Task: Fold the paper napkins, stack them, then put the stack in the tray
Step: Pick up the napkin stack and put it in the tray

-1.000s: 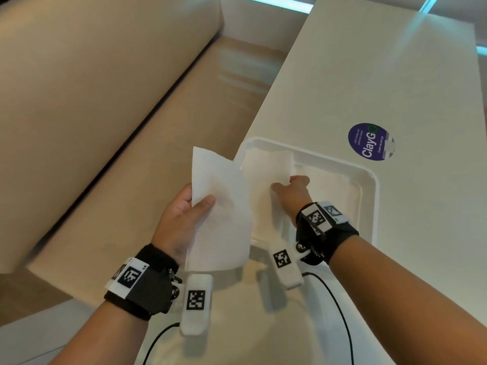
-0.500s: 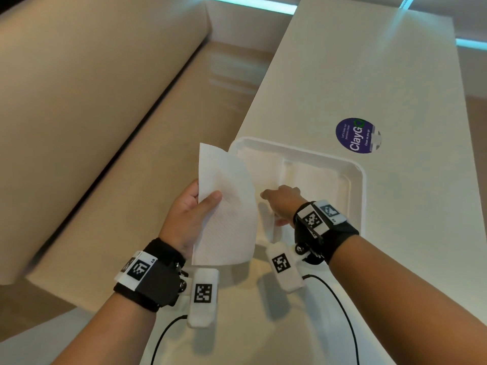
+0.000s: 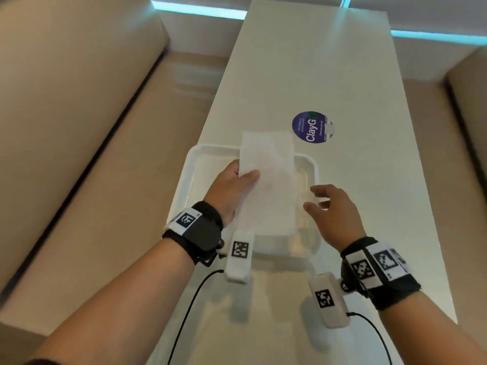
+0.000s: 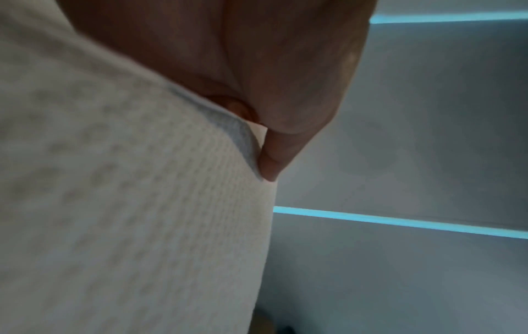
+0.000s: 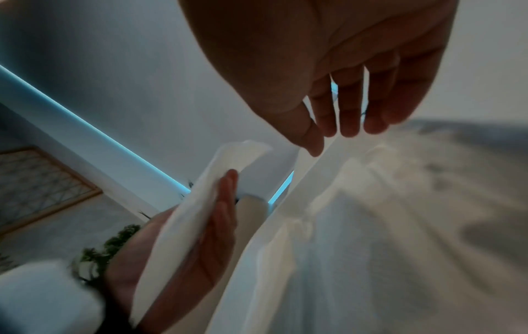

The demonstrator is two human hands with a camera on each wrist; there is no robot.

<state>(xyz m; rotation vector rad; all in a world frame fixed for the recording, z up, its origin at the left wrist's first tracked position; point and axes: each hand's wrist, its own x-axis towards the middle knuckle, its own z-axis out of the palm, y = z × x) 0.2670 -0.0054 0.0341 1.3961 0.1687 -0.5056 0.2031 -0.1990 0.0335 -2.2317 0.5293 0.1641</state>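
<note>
**Item: folded paper napkin, held over tray**

Location: napkin [image 3: 267, 180] held above the white tray [image 3: 184, 180] on the worktop [image 3: 303, 61].
Grip: left hand [image 3: 229, 191] pinches its left edge, thumb on top, fingers beneath. Right hand [image 3: 332, 209] spread, holding nothing, just beside the right edge.
Handling (judged): very light, limp, creases and tears easily; support along the folded edge, both sides.
</note>
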